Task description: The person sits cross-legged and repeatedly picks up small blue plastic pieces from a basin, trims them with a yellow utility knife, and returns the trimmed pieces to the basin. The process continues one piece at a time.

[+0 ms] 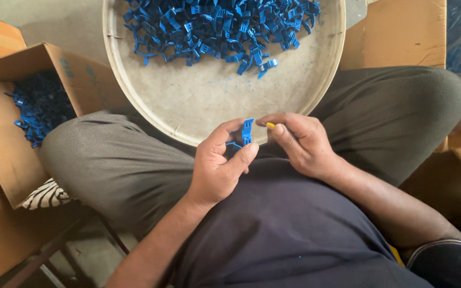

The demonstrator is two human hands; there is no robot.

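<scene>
Over the near rim of the round tray point(134, 101), the left hand point(217, 168) pinches a blue clip point(247, 131) upright, while the right hand point(300, 144), just beside it, pinches a small yellow piece point(270, 126) pointing at the clip's top.

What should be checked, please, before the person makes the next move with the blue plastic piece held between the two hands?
1. Left hand grips the blue plastic piece between thumb and fingers: ok.
2. Right hand holds a small yellow part close by the piece: ok.
3. Whether the yellow part is seated in the piece: cannot tell.
4. Round tray rests across the lap, with a pile of blue pieces: ok.
5. Open cardboard box holding blue pieces sits beside the left knee: ok.
</scene>
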